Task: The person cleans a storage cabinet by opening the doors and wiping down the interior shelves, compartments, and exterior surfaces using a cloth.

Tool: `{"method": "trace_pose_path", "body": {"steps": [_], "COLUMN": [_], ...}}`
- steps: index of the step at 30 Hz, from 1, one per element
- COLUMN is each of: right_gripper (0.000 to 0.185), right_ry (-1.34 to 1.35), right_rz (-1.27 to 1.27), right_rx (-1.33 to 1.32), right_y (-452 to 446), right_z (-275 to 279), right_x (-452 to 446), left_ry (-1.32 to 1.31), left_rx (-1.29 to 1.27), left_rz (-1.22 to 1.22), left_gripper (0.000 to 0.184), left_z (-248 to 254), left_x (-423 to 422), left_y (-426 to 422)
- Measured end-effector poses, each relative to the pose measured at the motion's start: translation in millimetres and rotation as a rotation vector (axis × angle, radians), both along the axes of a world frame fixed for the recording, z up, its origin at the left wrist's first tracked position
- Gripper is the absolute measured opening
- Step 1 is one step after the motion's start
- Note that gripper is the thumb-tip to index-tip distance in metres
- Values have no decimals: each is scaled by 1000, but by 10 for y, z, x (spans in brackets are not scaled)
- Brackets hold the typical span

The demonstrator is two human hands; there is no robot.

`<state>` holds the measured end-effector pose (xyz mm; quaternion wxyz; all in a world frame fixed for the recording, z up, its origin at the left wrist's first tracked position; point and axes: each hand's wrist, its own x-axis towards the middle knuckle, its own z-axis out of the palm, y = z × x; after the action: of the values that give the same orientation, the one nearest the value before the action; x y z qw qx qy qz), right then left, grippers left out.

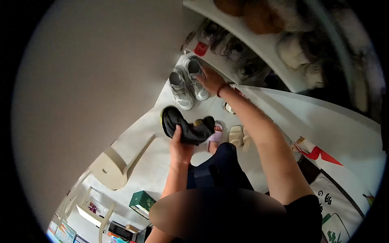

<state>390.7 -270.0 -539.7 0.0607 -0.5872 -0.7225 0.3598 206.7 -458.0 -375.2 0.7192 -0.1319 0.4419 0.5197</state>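
In the head view, my left hand (180,152) is wrapped round a black shoe (174,121) with a yellowish edge, held above the floor. The shoe's far end is blurred, so I cannot tell whether a second one is with it. My right hand (212,81) reaches forward and has its fingers on the side of a grey sneaker (197,86). A matching grey sneaker (181,90) stands to its left, both on the floor against the wall. The fingertips of my right hand are partly hidden at the sneaker's opening.
Shelves with several shoes (233,46) rise at upper right. Beige sandals (235,135) stand on the floor near my foot in a pink slipper (216,136). A cream stool (107,170) and a green box (142,202) are at lower left. A wall (93,81) bounds the left.
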Motion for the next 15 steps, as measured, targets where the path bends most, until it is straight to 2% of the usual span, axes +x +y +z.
{"method": "trace_pose_path", "body": {"steps": [2,4,5,7,10,11,14,15], "right_gripper": [81,80,80,81,73,78,80,78], "right_ry": [-129,-181,-202,-241,-254,-220,-285,-356], "right_rz": [21,-24,-27,-41,-111,-101,-166,-179], "right_rx": [50,210,207,207,213,118,177,142], "right_y": [317,586,713,942,1066,1172,1421,1415], "right_z": [-232,-643,-751,-866,-1015,-1016,-1242,-1120], "right_x": [-114,-229,-279,-330,-324,-294,-224,-270], "left_ry": [-64,-49,-109,-202,-162,-165,-137,-114], "left_rx": [-47,-57,-142,-295,-222,-205,-165,-168], "left_rz": [7,11,1,-3,-83,-90,-119,-134], "left_gripper": [38,39,39,39,39,40,45,47], "left_z": [-603,-851,-932,-941,-921,-961,-1041,-1016], "left_x": [112,264,306,398,457,442,386,417], "left_y": [-337,-510,-574,-564,-330,-328,-269,-221]}}
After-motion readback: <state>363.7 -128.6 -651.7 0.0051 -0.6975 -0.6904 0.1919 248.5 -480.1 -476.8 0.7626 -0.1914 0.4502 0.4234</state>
